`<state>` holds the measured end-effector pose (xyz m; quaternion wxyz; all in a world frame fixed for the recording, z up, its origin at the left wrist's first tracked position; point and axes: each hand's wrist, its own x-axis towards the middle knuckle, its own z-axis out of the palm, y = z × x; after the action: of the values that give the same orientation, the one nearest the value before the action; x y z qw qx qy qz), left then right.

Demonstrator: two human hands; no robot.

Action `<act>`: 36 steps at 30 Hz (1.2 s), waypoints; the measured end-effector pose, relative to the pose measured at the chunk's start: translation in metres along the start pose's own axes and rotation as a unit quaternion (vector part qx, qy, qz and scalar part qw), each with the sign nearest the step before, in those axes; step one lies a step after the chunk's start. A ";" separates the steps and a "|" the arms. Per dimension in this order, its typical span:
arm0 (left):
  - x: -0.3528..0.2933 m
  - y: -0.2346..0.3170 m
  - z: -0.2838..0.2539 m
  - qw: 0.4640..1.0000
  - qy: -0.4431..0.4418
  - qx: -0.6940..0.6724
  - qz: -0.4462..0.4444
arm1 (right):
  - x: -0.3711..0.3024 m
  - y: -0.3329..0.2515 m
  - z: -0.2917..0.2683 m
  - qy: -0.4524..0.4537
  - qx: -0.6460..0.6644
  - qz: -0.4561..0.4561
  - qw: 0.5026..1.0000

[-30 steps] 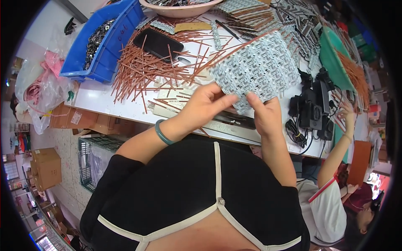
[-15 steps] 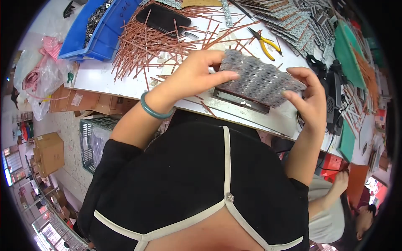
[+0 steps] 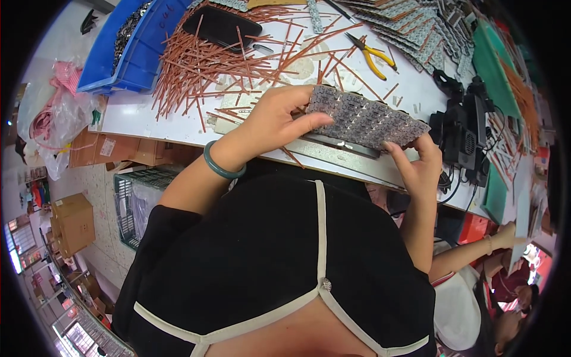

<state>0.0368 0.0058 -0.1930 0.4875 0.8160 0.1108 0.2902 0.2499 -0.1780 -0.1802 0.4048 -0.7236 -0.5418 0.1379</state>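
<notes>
1. Right hand [image 3: 421, 165] shifted down the right end of the grey panel [image 3: 363, 116], above the tabletop [image 3: 132, 119].
2. Grip: left hand [image 3: 282, 119] pinched the left end; right pinched the lower-right edge.
3. It seemed light, stiff; ends suited holding.

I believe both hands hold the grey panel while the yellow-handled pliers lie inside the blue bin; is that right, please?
Not quite: the head view shows the pliers lying on the white table, outside the blue bin. The left hand and right hand do hold the grey panel.

Hands [image 3: 278, 122] holding grey sheet [image 3: 364, 117], yellow-handled pliers [image 3: 367, 52]
</notes>
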 end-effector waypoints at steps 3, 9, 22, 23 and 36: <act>0.006 0.007 -0.003 1.000 -0.009 0.009 0.003 | 0.000 -0.005 0.004 0.025 0.012 0.007 1.000; 0.003 -0.001 -0.002 0.976 0.020 0.194 0.096 | -0.001 -0.008 0.006 0.043 -0.017 -0.015 0.999; 0.015 -0.025 0.009 0.983 -0.005 -0.032 -0.183 | 0.015 0.021 0.010 -0.097 0.282 0.240 0.924; 0.016 -0.020 0.009 0.984 -0.005 -0.032 -0.176 | 0.014 0.027 0.010 -0.085 0.290 0.216 0.928; 0.021 0.010 -0.019 0.887 0.193 -0.394 -0.144 | 0.039 -0.020 0.024 -0.139 0.141 -0.055 0.979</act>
<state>0.0418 0.0243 -0.1706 0.7743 0.4599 0.1955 0.3882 0.2355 -0.1307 -0.1713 0.4309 -0.6018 -0.6069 0.2898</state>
